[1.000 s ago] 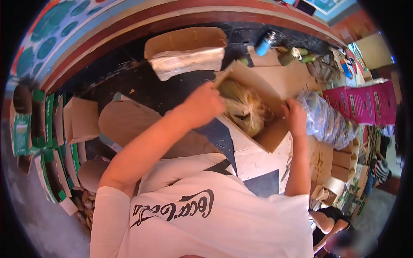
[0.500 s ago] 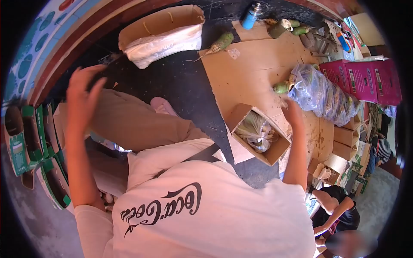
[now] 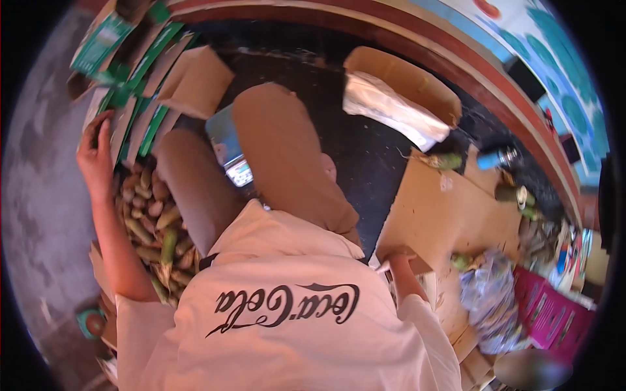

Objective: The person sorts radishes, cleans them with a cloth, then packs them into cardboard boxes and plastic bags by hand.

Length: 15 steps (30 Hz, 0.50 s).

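Note:
My left hand (image 3: 96,153) is at the near edge of the green and brown cartons (image 3: 120,124), its fingers curved and apart, with nothing visible held. A heap of brown and green root vegetables (image 3: 150,208) lies beside my left forearm. On the other side, my right hand (image 3: 396,257) is closed over the edge of a small cardboard box (image 3: 420,266); my forearm and sleeve hide much of that box. Between my legs a blue object with a lit display (image 3: 240,172) shows in part.
A long open carton (image 3: 404,72) with a pale liner stands ahead. Flat cardboard (image 3: 424,208) covers the floor at right, with a blue bottle (image 3: 497,158), a green vegetable (image 3: 447,161), a full plastic bag (image 3: 489,300) and magenta boxes (image 3: 548,313).
The view has swung left, revealing the vegetable heap. My left hand has come to the green cartons, and my right hand has moved from near the plastic bag to the small box.

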### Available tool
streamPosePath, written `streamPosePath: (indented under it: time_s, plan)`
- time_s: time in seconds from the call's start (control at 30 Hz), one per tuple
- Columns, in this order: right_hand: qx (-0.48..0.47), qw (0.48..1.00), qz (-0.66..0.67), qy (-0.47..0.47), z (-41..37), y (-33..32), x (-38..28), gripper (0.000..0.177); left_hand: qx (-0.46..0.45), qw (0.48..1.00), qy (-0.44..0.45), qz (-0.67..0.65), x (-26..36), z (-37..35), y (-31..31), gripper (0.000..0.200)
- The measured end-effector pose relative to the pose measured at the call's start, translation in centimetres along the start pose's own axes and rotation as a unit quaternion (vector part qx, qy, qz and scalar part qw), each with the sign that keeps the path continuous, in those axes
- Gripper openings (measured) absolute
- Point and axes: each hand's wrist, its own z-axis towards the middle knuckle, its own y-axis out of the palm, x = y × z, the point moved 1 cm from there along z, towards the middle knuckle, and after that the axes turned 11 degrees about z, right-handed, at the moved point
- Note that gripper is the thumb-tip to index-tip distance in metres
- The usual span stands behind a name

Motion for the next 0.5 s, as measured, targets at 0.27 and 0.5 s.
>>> streamPosePath:
  time_s: [0.27, 0.5]
  plan:
    - [-0.014, 0.999, -0.025, 0.025, -1.2, 3.4, 4.8, 0.041, 0.005, 0.992, -0.090, 0.084, -6.9, -6.5, 0.4, 0.017]
    - [-0.014, 0.998, -0.017, 0.056, -1.3, 4.7, 7.3, 0.041, -0.059, 0.952, -0.226, 0.198, -13.2, -13.9, 1.0, 0.024]
